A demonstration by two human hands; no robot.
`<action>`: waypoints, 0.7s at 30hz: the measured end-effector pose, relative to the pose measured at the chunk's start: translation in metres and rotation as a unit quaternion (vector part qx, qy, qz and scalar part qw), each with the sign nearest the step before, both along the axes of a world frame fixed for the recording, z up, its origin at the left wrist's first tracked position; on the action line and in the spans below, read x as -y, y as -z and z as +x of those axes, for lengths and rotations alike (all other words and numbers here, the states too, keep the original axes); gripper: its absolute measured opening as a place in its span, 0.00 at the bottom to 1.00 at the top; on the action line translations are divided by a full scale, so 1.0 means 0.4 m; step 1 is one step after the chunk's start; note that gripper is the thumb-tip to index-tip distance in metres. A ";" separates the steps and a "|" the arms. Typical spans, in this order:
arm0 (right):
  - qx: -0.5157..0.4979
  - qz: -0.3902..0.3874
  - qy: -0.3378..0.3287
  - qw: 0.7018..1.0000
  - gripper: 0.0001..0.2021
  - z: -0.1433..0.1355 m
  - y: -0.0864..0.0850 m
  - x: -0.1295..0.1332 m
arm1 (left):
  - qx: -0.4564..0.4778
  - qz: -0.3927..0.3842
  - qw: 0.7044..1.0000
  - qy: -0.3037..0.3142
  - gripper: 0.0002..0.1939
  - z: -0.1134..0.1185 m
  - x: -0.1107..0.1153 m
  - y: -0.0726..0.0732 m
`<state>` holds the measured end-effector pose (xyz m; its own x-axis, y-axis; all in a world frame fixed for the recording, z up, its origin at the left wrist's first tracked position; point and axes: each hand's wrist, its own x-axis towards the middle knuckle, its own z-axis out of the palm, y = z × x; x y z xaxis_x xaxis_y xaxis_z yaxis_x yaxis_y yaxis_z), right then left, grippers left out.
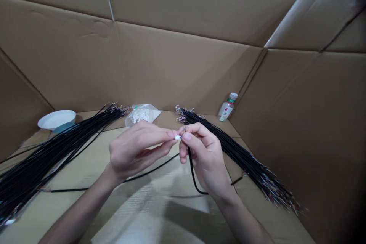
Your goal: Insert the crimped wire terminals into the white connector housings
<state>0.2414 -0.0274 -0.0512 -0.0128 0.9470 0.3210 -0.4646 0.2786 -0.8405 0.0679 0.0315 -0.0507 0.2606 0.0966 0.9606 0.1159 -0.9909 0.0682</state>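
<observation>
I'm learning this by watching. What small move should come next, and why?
Perhaps ease the wire ends toward the small white piece: the left hand pinches that piece, and the right hand holds the black cable close beside it. Their seating can't be seen.

Left hand (143,145): pinching a small white connector (177,137)
Right hand (203,152): holding a black cable (191,168) near its end, close to the connector
Left bundle (58,151): black, near a white bowl (57,119)
Right bundle (243,157): black
Clear bag (153,111): white pieces (141,115) inside
Bottle (227,109): white-capped, by the cardboard wall (183,72)
</observation>
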 end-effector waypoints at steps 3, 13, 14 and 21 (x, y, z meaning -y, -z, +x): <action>-0.017 -0.015 0.003 1.000 0.05 -0.007 -0.006 0.002 | -0.047 0.039 0.996 -0.059 0.24 -0.016 -0.003 0.016; -0.008 -0.009 -0.024 1.000 0.04 0.008 -0.009 -0.005 | -0.033 0.061 0.996 -0.062 0.16 0.003 -0.019 -0.003; -0.003 -0.011 -0.028 1.000 0.04 0.010 -0.009 -0.005 | -0.032 0.066 0.995 -0.067 0.15 0.001 -0.020 0.000; 0.020 -0.027 -0.124 0.992 0.05 0.024 -0.018 -0.007 | -0.062 0.149 0.975 -0.154 0.12 -0.027 -0.017 0.025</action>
<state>0.2512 -0.0245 -0.0441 -0.2595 0.9289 0.2642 -0.4786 0.1139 -0.8706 0.0571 0.0382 -0.0607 0.3793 -0.0896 0.9209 0.3994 -0.8819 -0.2503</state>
